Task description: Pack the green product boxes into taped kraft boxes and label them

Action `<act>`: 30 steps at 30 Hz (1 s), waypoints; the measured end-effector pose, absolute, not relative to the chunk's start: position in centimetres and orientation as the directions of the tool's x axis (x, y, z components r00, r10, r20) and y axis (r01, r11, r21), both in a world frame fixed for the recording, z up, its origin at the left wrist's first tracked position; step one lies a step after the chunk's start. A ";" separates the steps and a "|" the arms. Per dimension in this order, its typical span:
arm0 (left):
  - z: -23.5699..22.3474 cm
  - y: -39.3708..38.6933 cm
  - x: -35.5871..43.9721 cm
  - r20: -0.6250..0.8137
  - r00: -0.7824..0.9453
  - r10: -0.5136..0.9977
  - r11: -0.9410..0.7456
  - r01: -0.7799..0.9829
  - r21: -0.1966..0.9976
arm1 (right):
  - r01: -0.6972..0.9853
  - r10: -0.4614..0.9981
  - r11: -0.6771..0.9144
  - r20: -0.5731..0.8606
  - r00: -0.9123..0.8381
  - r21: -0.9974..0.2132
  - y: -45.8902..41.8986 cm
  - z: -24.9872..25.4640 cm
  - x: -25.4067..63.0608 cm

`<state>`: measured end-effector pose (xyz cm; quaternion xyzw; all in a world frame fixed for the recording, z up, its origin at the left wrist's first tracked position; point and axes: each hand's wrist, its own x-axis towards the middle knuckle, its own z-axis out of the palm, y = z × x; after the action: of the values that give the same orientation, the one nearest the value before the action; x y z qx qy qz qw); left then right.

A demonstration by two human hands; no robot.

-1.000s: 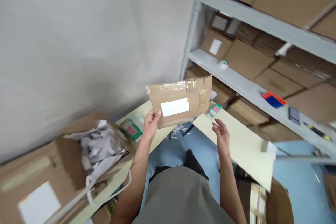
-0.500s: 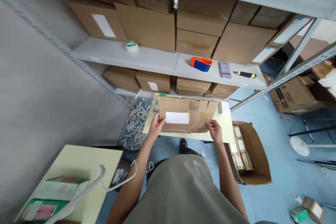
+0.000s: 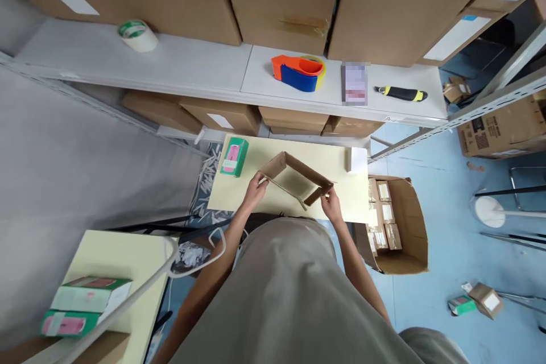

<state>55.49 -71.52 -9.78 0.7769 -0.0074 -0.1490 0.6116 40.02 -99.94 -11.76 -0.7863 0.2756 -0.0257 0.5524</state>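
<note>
A brown cardboard box [image 3: 305,168] stands opened into a four-sided sleeve above the pale yellow table [image 3: 333,153]; the tabletop shows through it. My left hand [image 3: 256,189] is closed on its left corner. At the right corner, my right hand [image 3: 331,205] grips the cardboard with thumb and fingers. To the left on the same table lies a green and pink box [image 3: 234,157]. A small white box [image 3: 356,160] stands at the table's right end.
On the shelf [image 3: 205,68] ahead are a tape roll [image 3: 137,36], an orange and blue tape dispenser [image 3: 298,72] and a utility knife [image 3: 401,94]. A large carton [image 3: 409,227] with several small boxes stands at right. Green boxes [image 3: 81,307] lie on the left side table.
The flat, labelled cardboard has been opened out into a hollow sleeve between both hands. The view has shifted closer to the shelf, and the green and pink box now shows fully.
</note>
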 end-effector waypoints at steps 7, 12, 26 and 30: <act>-7.8 -71.8 54.2 -0.335 0.917 -0.215 -0.117 0.316 0.941 | -0.361 -0.407 -0.117 -0.287 0.867 -0.925 -101.1 -11.3 41.2; -6.2 -72.2 53.2 -0.370 0.906 -0.204 -0.148 0.345 0.927 | -0.370 -0.359 0.017 -0.351 0.865 -0.929 -101.7 -9.8 41.0; -5.2 -71.6 52.0 -0.219 0.836 -0.503 -0.489 -0.066 0.869 | -0.379 -0.465 -0.208 -0.250 0.849 -0.902 -100.8 -9.3 43.4; -5.6 -71.6 52.2 -0.180 0.902 -0.393 -0.476 -0.032 0.879 | -0.320 -0.354 -0.193 -0.238 0.904 -0.928 -101.2 -9.4 42.7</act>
<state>52.23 -71.59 -5.57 0.8397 -0.1267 -0.1819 0.4958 42.70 -101.18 -9.45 -0.7722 0.2181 -0.0143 0.5966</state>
